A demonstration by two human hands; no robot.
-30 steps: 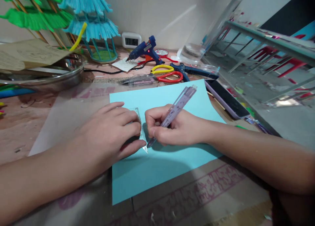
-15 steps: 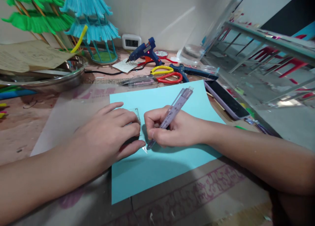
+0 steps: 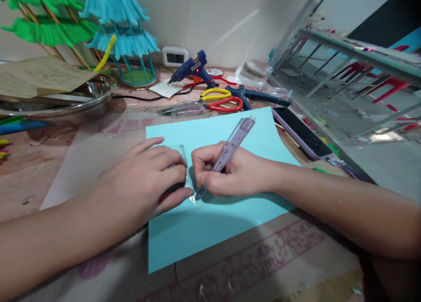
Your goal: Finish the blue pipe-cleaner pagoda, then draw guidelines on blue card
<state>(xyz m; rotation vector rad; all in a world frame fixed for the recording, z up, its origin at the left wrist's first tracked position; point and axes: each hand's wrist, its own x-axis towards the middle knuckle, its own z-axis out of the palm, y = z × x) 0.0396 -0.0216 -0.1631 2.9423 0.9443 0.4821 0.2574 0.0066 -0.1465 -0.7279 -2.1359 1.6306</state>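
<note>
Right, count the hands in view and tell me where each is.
2: the left hand lies over the clear ruler on the turquoise paper; the right hand, beside it, holds the purple pen.

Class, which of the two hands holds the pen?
The right hand: its fingers grip the pen, whereas the left hand rests over the clear ruler.

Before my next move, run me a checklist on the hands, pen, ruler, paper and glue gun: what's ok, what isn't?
1. Pen gripped in right hand: ok.
2. Left hand over the clear ruler: ok.
3. Ruler lying on the blue paper: ok.
4. Pen's lower end beside the ruler's pointed corner: ok.
5. Line marked on the paper: cannot tell, none is clearly visible.
6. Glue gun light off: not ok, red light glowing.
</note>
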